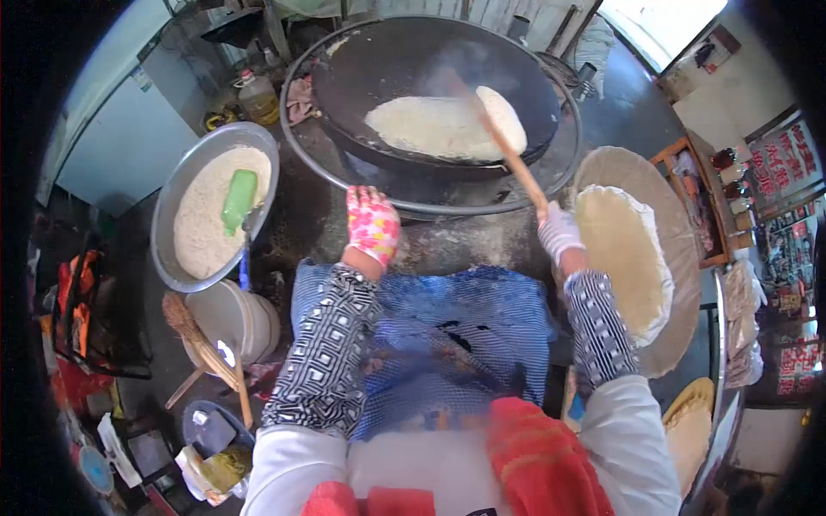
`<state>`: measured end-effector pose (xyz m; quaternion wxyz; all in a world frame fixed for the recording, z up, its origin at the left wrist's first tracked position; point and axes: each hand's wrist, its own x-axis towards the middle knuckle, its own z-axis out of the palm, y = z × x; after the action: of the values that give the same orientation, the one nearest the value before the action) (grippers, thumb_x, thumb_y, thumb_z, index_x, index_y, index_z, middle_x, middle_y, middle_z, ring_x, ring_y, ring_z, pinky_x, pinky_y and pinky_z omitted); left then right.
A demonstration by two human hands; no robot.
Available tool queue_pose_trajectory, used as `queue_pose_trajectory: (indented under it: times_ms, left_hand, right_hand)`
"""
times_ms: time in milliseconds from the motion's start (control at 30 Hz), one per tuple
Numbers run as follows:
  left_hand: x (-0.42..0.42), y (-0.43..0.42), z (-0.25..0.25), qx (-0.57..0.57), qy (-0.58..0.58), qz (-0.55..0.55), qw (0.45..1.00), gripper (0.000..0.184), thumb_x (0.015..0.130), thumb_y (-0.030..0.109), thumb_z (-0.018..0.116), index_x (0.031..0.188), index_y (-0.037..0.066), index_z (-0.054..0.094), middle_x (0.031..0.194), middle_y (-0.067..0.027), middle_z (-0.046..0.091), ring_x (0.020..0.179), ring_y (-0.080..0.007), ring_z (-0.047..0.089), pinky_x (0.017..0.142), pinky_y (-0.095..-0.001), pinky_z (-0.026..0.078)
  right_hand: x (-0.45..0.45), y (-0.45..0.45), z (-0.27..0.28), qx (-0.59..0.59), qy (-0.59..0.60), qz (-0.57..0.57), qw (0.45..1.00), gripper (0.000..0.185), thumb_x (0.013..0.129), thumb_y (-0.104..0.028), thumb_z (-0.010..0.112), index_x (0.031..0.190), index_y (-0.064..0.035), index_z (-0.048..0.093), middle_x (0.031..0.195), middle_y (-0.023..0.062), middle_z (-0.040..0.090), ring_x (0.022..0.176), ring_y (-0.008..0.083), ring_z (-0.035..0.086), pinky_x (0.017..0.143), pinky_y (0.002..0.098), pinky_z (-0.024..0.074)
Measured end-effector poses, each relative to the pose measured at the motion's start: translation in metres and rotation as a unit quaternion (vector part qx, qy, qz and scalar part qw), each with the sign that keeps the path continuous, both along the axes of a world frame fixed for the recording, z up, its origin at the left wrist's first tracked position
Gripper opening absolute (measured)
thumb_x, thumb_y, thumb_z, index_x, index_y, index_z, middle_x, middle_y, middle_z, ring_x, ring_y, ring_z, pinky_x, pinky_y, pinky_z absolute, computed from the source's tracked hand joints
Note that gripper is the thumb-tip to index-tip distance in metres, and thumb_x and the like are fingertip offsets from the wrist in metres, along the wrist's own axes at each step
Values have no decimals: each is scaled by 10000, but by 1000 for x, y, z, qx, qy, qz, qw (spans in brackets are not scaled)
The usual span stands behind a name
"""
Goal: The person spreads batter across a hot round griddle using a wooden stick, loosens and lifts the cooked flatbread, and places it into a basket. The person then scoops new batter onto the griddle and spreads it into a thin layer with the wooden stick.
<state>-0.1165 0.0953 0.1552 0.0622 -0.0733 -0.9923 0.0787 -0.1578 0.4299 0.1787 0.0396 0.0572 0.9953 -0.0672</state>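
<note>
My right hand (561, 232), in a whitish glove, is closed round the lower end of a long wooden tool (509, 155). The tool's blurred upper end lies over pale batter (422, 125) on the round dark griddle (387, 64). At the right end of the batter is a lighter, raised-looking patch (502, 120). Steam hangs above it. My left hand (372, 225), in a pink and yellow patterned glove, rests near the griddle's metal outer ring (406, 205); its fingers point forward and lie side by side, with nothing visible in them.
On the left, a metal basin (161, 232) holds pale batter or flour and a green scoop (239, 199). Below stand a bucket (262, 327) and a brush (202, 344). An oil bottle (258, 99) is behind. To the right, a flat pancake (624, 258) lies on a round mat (680, 215).
</note>
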Motion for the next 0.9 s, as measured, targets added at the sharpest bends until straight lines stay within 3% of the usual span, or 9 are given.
queue_pose_trajectory:
  times_ms: [133,333,433,533,667,733,800,867,900]
  left_hand:
    - [-2,-15,15,63,-28,-4,998,430,784,204,467,1132,-32,555,1267,-238,479,1243,-387,388,1055,-577,159]
    - [-7,-22,22,-18,-81,64,995,499,837,257,414,1244,-24,477,1336,-198,433,1285,-322,358,1083,-533,117]
    - [-13,-35,5,-9,-50,59,997,505,835,268,420,1239,-27,483,1336,-195,436,1283,-318,362,1083,-529,117]
    - [-17,-42,3,-6,-41,78,996,483,838,259,426,1222,-25,500,1331,-192,442,1279,-318,369,1077,-529,138]
    - [-23,-62,4,-6,-24,71,997,465,842,284,459,1199,-7,525,1316,-183,460,1258,-321,392,1040,-543,213]
    - [-23,-67,-2,-42,10,77,996,465,818,286,498,1180,-3,538,1291,-177,482,1237,-331,407,1033,-539,230]
    - [-6,-37,39,11,-6,43,999,475,768,277,556,1156,3,537,1269,-172,482,1228,-299,411,1029,-505,258]
    - [-3,10,72,62,-132,26,989,525,772,311,556,1190,-4,511,1251,-185,486,1225,-313,410,1034,-531,244]
    - [4,23,49,90,-51,-22,994,541,772,310,558,1202,-13,498,1258,-196,477,1227,-319,406,1041,-542,230]
  right_hand:
    - [-18,-8,26,-13,31,-12,999,292,896,-316,441,984,-49,519,872,259,616,853,409,602,735,501,465]
    - [-31,1,14,-14,1,-55,998,315,920,-315,414,1023,-41,528,898,236,629,875,382,612,760,477,471]
    - [-26,-16,30,-19,3,-35,999,317,921,-318,409,1019,-40,527,895,238,628,865,386,612,755,476,471]
    - [4,-29,29,2,-56,92,994,343,909,-342,413,971,-35,555,883,242,626,852,391,614,747,483,475]
    - [-24,17,-5,-38,10,-52,998,330,903,-333,425,940,-28,544,847,238,625,824,402,610,732,502,474]
    - [-24,4,17,-6,23,-40,999,310,898,-316,443,962,-29,538,859,238,626,835,403,607,746,499,476]
    - [-17,-9,20,6,50,3,999,284,899,-296,448,984,-38,529,867,234,628,835,404,606,749,492,476]
    - [-1,-22,31,54,0,56,997,274,906,-292,439,1003,-50,522,863,226,630,836,404,607,753,483,477]
    - [-9,-14,18,34,19,10,999,268,908,-287,439,997,-49,525,856,226,630,833,406,606,749,484,477]
